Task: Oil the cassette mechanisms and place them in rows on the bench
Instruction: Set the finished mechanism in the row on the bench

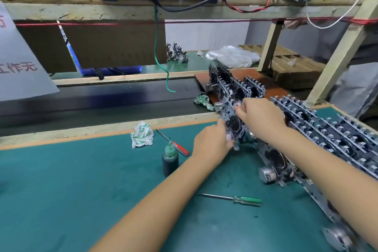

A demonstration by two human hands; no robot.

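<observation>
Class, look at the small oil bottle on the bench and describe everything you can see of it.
The oil bottle is small, dark and looks like plastic, with a green cap that narrows to a thin needle-like tip. It stands upright on the green mat, just in front of the red-handled screwdriver and left of the left hand. Neither hand touches it. How much oil it holds cannot be seen.

Only legible text: grey sign at far left, red Chinese characters "工作无", the first cut off by the frame edge. A partial red character above them is unreadable. Instrument panel markings too blurred.
</observation>
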